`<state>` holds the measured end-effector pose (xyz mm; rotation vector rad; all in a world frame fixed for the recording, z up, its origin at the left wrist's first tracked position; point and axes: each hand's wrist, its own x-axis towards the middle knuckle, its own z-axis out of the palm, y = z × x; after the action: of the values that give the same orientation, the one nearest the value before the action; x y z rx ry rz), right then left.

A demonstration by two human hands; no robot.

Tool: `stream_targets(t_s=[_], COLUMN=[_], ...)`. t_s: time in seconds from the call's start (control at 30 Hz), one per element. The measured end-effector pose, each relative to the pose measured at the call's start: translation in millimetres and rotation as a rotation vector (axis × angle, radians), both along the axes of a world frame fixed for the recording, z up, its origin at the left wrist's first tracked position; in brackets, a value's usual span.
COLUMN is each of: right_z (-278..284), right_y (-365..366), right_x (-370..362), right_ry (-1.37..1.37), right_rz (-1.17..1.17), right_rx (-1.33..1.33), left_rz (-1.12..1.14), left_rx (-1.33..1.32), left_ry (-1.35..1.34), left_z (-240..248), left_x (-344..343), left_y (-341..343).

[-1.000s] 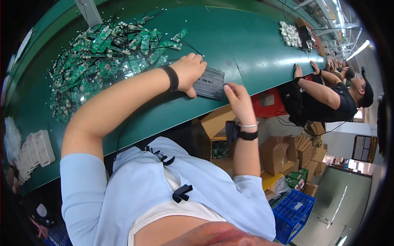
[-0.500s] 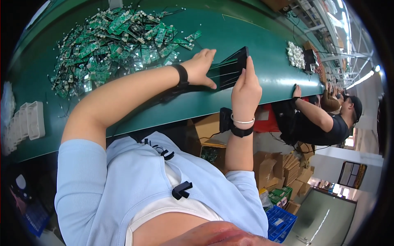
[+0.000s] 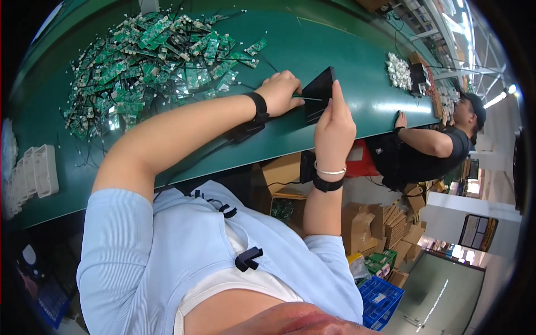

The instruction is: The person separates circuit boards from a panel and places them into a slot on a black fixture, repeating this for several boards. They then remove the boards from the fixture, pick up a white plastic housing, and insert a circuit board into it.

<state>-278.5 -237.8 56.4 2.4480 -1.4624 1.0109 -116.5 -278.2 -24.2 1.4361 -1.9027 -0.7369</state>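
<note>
My right hand grips the outer side of a black slotted rack, its fingers straight along the edge and the thumb against the near side. The rack stands tilted on the green bench. To its left, my left hand is closed, fingers and thumb drawn together at one end of a thin green circuit board, which shows edge-on and reaches toward the rack. Whether more boards lie within that hand is hidden. Left of it spreads a large pile of green circuit boards with black wires.
White plastic trays stand at the bench's left end. White parts lie heaped farther right on the green bench. A person in black sits at the right. Cardboard boxes and a blue crate are below.
The fingers of my left hand, spread before, have closed on the thin board. Several thin lines between hand and rack have dwindled to one plain strip. The person at right has turned their head.
</note>
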Motion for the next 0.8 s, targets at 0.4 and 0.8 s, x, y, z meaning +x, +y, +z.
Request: stream_targets(t_s=[0.4,0.8], right_z=[31.5,7.2], right_y=[27.6,25.8], right_x=[-20.3,-32.0], right_ry=[-0.135,-0.092], right_rz=[-0.028,-0.074], right_rx=[-0.257,0.131], left_rz=[0.024,0.007], left_rx=[-0.104,-0.070], left_ry=[0.805,-0.157], left_z=[22.9,36.1], left_x=[35.2,32.1], left_y=[-1.2,6.7])
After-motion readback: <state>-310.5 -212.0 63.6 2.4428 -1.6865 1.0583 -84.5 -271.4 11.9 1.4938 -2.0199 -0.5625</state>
